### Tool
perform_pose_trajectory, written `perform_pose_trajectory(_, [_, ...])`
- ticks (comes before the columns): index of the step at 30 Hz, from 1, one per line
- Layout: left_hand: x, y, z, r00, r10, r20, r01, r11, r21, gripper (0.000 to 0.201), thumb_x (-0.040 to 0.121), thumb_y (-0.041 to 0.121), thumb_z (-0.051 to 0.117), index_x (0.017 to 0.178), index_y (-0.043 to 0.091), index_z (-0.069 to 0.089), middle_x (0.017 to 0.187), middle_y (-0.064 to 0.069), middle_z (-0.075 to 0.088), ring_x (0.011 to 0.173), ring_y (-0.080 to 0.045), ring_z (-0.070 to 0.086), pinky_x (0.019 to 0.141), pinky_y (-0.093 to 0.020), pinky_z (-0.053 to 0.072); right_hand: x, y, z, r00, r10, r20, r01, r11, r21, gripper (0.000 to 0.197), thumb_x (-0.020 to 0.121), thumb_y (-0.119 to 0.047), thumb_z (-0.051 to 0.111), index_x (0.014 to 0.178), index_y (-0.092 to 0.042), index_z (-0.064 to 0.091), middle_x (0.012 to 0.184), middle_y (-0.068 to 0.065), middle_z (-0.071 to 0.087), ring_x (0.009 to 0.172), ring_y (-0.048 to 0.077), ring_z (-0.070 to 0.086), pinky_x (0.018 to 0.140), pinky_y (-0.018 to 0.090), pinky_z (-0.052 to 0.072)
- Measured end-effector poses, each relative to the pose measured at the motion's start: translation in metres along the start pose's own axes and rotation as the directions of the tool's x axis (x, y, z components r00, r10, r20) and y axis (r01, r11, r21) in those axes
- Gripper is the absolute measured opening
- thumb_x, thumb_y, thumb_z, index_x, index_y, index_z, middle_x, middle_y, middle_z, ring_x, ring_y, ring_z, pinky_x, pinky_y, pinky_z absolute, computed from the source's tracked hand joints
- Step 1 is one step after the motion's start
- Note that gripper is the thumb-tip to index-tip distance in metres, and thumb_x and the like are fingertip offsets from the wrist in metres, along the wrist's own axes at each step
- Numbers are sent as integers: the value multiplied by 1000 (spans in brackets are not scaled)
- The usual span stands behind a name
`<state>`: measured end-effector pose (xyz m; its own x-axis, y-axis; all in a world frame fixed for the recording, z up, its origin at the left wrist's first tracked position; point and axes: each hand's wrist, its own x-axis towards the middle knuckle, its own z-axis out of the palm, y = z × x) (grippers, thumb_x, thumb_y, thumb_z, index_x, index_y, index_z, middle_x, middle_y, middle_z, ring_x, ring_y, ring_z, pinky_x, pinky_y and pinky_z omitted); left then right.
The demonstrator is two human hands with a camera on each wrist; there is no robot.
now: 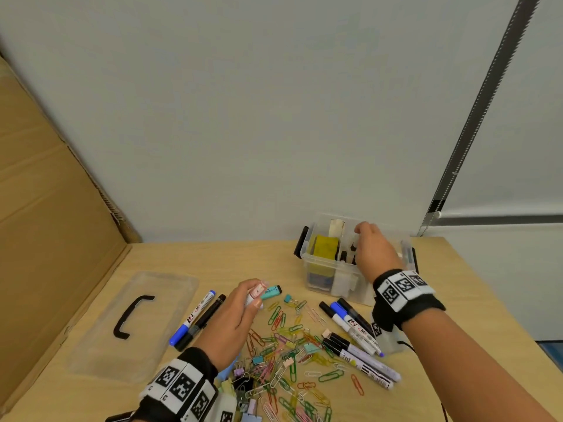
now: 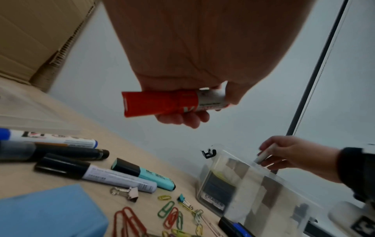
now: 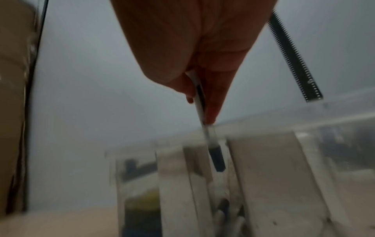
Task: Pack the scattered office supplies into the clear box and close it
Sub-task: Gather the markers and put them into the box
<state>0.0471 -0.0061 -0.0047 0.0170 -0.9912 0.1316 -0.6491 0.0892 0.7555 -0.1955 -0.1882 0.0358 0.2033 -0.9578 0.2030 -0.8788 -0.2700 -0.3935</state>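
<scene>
The clear box [image 1: 332,277] stands open at the back right of the wooden table, with yellow notes, an eraser and pens inside. My right hand [image 1: 373,248] is over it and pinches a white pen [image 3: 201,105] with a dark end, which points down into the box [image 3: 263,160]. My left hand [image 1: 240,309] hovers above the scattered supplies and grips a red-capped marker [image 2: 172,102]. The box's clear lid [image 1: 134,318] with a black handle lies flat at the left.
Markers [image 1: 198,318] lie left of my left hand and more markers [image 1: 356,333] lie in front of the box. A teal highlighter [image 1: 271,292], several coloured paper clips [image 1: 286,354] and binder clips cover the near middle. Cardboard [image 1: 45,208] leans at the left.
</scene>
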Motion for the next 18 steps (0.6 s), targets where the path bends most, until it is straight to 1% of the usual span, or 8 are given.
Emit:
perform_pose_trajectory(2, [1,2,1,1000,8,31,-8,1000,2,35,97,46,28,131,40,34,122,15,53,107,4,52,94,-25,46,7,-1,11,989,7,146,2,998,-62,37,92,-2,39,128,-9,45,132,14,49,105,32,59,86,40,50])
perform_pose_trajectory(4, [2,1,2,998,17,61,-19,1000,23,35,98,45,29,131,38,36,120,16,53,108,3,52,95,-29,47,5,0,13,980,-9,198,27,996,-89,37,93,-7,39,129,-9,49,133,13,52,111,32,58,91,40,49])
perform_pose_trajectory(7, [2,1,1,995,50,87,-60,992,113,32,96,51,28,124,41,40,117,24,51,109,3,49,95,-34,46,-7,17,7,998,-28,49,28,999,-16,37,94,-11,41,129,-13,52,133,7,54,115,25,56,98,37,46])
perform_pose_trajectory(10, [5,21,0,989,115,91,-135,957,257,27,92,49,25,114,45,40,115,29,48,110,8,41,99,-30,38,-25,45,5,989,47,-139,-60,994,-86,41,94,-18,40,135,-13,45,142,8,45,129,24,42,107,38,37])
perform_pose_trajectory(13, [21,55,8,972,180,150,-221,916,335,31,95,34,32,123,36,45,130,23,48,126,7,34,114,-28,27,-38,66,13,976,204,-76,-210,975,-75,57,98,-34,33,148,-10,21,158,9,17,145,25,19,117,41,24])
perform_pose_trajectory(14, [31,64,13,960,212,181,-267,885,380,34,97,27,37,129,34,44,138,21,43,134,4,26,119,-27,17,-41,70,16,976,213,-43,-215,976,-44,60,99,-38,30,150,-9,15,160,8,10,146,24,14,118,41,22])
perform_pose_trajectory(16, [55,80,24,920,315,232,-389,797,463,41,96,15,45,132,34,41,148,20,33,140,0,12,118,-26,3,-43,72,23,981,190,-34,-190,982,5,62,99,-39,26,151,-7,9,161,7,3,147,21,9,119,39,20])
perform_pose_trajectory(18, [83,93,35,869,413,272,-494,702,514,45,92,7,50,129,31,45,152,15,29,144,-9,11,118,-32,6,-41,73,26,981,189,-47,-189,982,16,63,99,-38,24,151,-6,8,161,8,1,148,20,7,119,37,18])
